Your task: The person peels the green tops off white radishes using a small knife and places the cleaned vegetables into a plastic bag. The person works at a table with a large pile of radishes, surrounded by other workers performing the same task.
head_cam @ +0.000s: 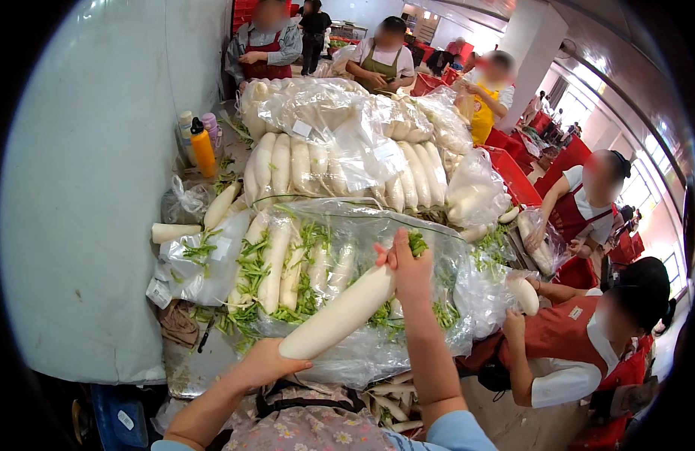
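Observation:
A large white daikon radish [342, 315] slants across the view in front of me, held at both ends. My left hand [274, 361] grips its thick lower end. Around the upper end, by the green leaf stubs [417, 242], my right hand [408, 262] is closed. Beneath it, an open clear plastic bag [370, 225] lies spread on the table with several daikons [276, 265] and scattered green leaf trimmings [308, 290] in and about it.
Bagged daikons [325, 163] are piled at the back. Bottles [203, 147] stand by the wall at left. A knife [205, 335] lies near a brown cloth [179, 324]. At right a co-worker [573, 338] handles a daikon [522, 296]. Red crates [511, 175] stand beyond.

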